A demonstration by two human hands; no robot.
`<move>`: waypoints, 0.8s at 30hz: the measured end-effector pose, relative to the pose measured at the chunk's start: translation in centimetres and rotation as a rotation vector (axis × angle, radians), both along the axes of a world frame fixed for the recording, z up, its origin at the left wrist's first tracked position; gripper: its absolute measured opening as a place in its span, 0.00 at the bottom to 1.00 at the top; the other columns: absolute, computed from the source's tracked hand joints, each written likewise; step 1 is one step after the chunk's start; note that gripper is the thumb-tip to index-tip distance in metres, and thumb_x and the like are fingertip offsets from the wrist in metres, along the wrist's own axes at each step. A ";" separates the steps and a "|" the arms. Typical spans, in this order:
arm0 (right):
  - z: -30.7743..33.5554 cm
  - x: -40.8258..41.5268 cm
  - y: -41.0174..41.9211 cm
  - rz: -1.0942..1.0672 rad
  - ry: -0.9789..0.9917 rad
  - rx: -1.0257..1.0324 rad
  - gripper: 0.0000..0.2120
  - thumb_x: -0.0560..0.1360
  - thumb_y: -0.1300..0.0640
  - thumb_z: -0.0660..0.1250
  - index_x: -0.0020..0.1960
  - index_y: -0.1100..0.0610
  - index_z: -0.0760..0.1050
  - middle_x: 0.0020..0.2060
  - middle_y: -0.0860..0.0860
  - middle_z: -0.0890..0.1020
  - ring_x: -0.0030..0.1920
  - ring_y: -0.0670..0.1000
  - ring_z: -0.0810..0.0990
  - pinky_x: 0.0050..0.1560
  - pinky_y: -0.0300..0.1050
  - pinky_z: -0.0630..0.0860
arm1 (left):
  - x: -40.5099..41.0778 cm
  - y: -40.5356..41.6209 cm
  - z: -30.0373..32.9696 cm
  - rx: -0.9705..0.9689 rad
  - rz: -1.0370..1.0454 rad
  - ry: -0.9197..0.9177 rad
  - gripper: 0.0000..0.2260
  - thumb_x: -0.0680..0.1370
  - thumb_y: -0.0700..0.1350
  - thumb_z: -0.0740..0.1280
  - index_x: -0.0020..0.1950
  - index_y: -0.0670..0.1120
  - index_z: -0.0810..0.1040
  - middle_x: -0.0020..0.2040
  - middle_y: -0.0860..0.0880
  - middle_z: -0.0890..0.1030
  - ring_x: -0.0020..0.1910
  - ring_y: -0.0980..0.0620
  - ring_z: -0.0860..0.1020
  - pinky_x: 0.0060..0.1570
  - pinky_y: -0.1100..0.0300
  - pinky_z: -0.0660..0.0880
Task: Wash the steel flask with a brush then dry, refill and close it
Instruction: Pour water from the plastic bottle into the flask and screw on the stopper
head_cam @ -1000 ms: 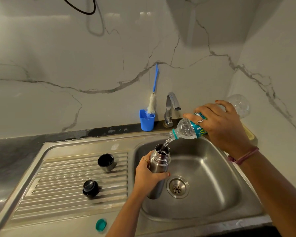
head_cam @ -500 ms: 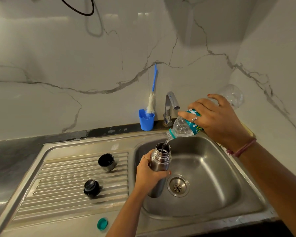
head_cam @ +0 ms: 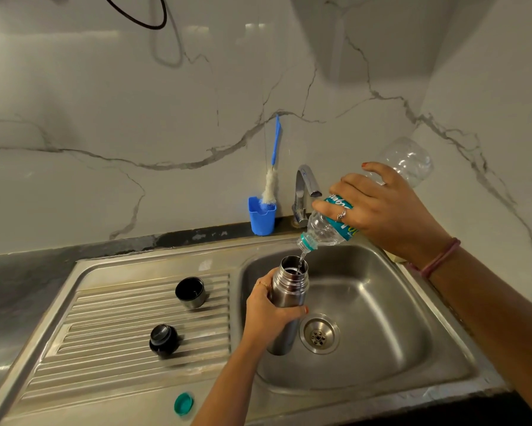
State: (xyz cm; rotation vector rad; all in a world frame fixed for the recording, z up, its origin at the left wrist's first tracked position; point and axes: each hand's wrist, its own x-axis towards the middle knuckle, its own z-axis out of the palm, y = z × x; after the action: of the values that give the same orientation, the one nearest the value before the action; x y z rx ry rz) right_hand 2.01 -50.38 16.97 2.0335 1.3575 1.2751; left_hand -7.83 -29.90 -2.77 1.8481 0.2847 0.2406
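Since the earlier frame, the plastic bottle point(head_cam: 329, 226) has been tipped more steeply, base raised higher. It is gripped around its label by the right hand point(head_cam: 378, 207), fingers wrapped; a thin stream falls from its neck into the open mouth of the steel flask point(head_cam: 289, 290). Flask is held near upright over the sink basin point(head_cam: 381, 348), left hand point(head_cam: 267, 315) closed around its body. On the drainboard point(head_cam: 104, 342): steel cup point(head_cam: 190, 292), black stopper point(head_cam: 163, 339). Teal cap point(head_cam: 183, 403) lies near the front edge. Brush point(head_cam: 272, 179) stands in blue holder point(head_cam: 262, 217) at the back edge.
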 end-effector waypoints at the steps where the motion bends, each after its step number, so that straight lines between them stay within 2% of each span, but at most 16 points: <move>1: 0.0 0.1 0.0 -0.006 -0.015 -0.006 0.28 0.61 0.57 0.79 0.60 0.52 0.77 0.51 0.56 0.81 0.51 0.57 0.80 0.58 0.57 0.71 | 0.0 0.0 0.0 0.000 0.001 0.002 0.37 0.59 0.42 0.84 0.61 0.65 0.70 0.59 0.56 0.79 0.56 0.57 0.78 0.58 0.56 0.78; 9: 0.0 0.6 0.5 -0.028 -0.072 -0.041 0.29 0.62 0.54 0.80 0.61 0.50 0.77 0.53 0.55 0.81 0.52 0.56 0.80 0.60 0.56 0.67 | 0.2 0.3 -0.2 0.020 0.001 -0.002 0.40 0.58 0.45 0.84 0.67 0.56 0.72 0.59 0.56 0.80 0.57 0.58 0.79 0.58 0.55 0.79; 16: 0.1 0.8 0.8 -0.043 -0.081 -0.064 0.31 0.61 0.54 0.81 0.62 0.49 0.76 0.54 0.54 0.81 0.53 0.55 0.80 0.61 0.56 0.65 | 0.2 0.4 0.1 0.020 0.003 -0.008 0.41 0.56 0.51 0.82 0.68 0.57 0.72 0.59 0.57 0.80 0.57 0.58 0.79 0.57 0.56 0.79; 20: 0.0 0.7 1.2 -0.040 -0.069 -0.072 0.33 0.59 0.53 0.82 0.62 0.49 0.76 0.54 0.55 0.81 0.53 0.56 0.80 0.61 0.56 0.65 | 0.1 0.7 0.2 0.023 0.005 -0.008 0.39 0.59 0.46 0.84 0.67 0.57 0.72 0.59 0.57 0.80 0.57 0.57 0.78 0.56 0.59 0.78; 24: -0.2 0.6 1.6 -0.019 -0.049 -0.049 0.32 0.60 0.53 0.81 0.62 0.49 0.76 0.53 0.55 0.81 0.53 0.56 0.80 0.61 0.56 0.65 | -0.1 1.0 0.4 0.017 0.004 0.000 0.40 0.59 0.47 0.83 0.68 0.57 0.72 0.59 0.56 0.80 0.58 0.55 0.78 0.56 0.55 0.79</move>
State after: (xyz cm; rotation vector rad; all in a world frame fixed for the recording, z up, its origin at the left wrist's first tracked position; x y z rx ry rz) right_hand 2.58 -48.75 16.77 1.9655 1.3312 1.2629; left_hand -7.90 -28.87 -2.37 1.8644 0.2875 0.2465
